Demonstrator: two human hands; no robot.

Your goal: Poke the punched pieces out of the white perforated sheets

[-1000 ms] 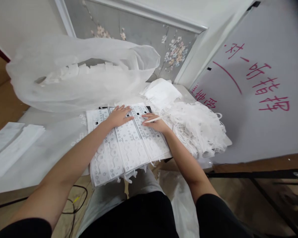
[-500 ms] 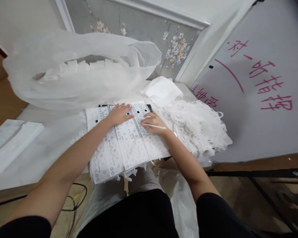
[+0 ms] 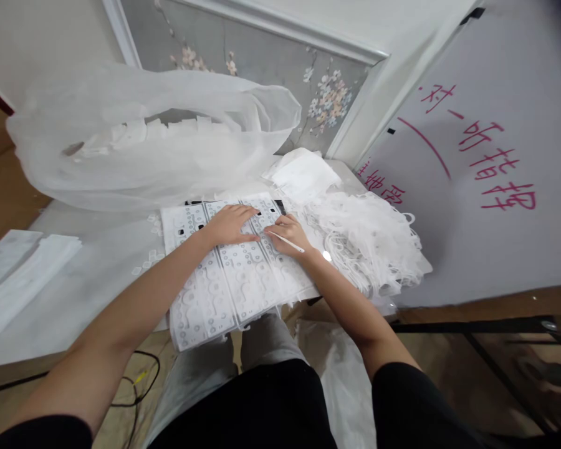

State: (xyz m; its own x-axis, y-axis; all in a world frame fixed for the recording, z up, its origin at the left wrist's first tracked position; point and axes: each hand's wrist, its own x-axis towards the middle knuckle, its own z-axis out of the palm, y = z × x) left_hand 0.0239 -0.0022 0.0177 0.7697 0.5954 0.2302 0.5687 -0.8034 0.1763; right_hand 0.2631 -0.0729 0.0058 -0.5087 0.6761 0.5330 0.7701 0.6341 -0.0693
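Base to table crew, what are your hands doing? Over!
Left hand spread on white, grey-printed sheets. Right hand gripping thin white stick. Tangled white cord pile close beside sheets.

Whiteboard, red handwriting "对一听指挥", smaller red characters unclear

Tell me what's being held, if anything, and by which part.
The right hand grips a thin white stick near its end at the printed sheet; the left hand rests there, holding nothing.
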